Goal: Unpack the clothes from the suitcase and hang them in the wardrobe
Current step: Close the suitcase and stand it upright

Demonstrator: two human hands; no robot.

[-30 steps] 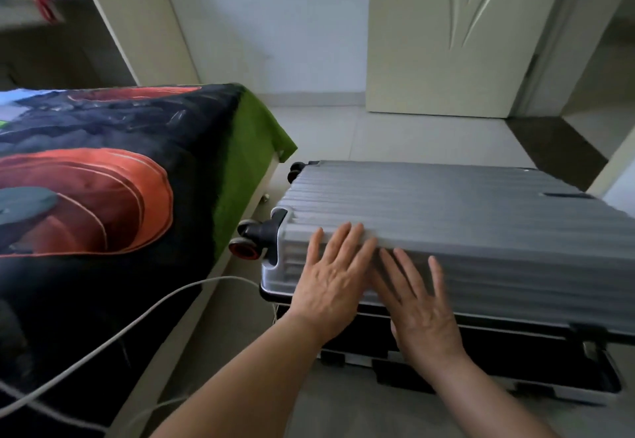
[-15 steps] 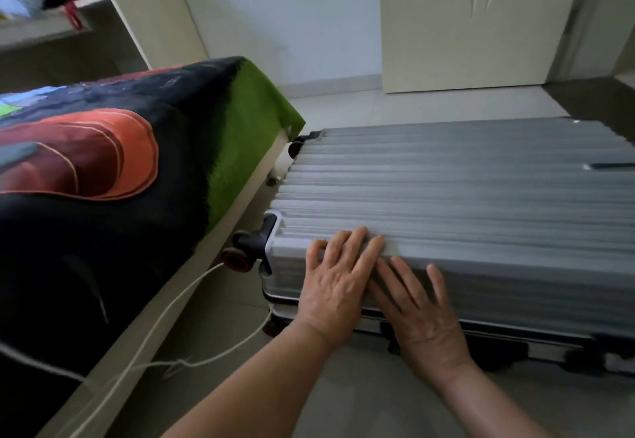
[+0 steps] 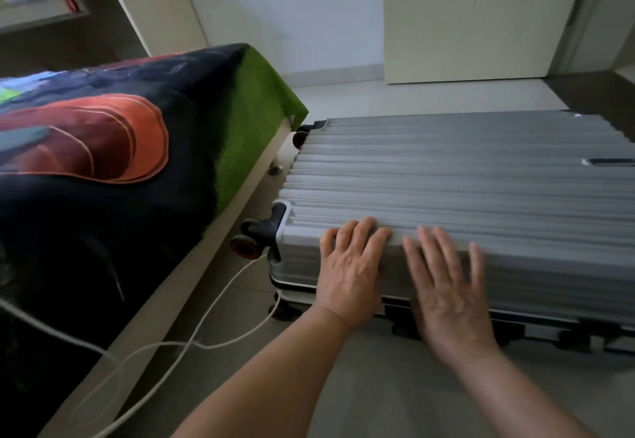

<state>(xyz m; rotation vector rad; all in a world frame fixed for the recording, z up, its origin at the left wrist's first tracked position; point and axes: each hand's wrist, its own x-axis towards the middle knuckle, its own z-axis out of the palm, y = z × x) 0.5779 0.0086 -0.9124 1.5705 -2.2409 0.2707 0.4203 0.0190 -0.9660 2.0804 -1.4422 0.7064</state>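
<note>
A grey ribbed hard-shell suitcase (image 3: 464, 190) lies flat on the tiled floor, its lid down on the lower shell. My left hand (image 3: 348, 271) presses flat on the lid's near edge close to the wheeled corner. My right hand (image 3: 448, 286), slightly blurred, lies flat on the same edge just to its right, a small gap between the two hands. No clothes are visible; the inside of the suitcase is hidden. Part of an open wardrobe shelf (image 3: 44, 15) with red and white items shows at the top left.
A bed (image 3: 113, 169) with a dark, orange and green cover stands close on the left of the suitcase. White cables (image 3: 220, 303) trail over the floor between bed and suitcase. A cream door (image 3: 474, 18) stands at the back; bare tiles lie before it.
The suitcase lid has come down from partly raised to resting on the lower shell. My right hand has shifted a little to the right, away from my left hand.
</note>
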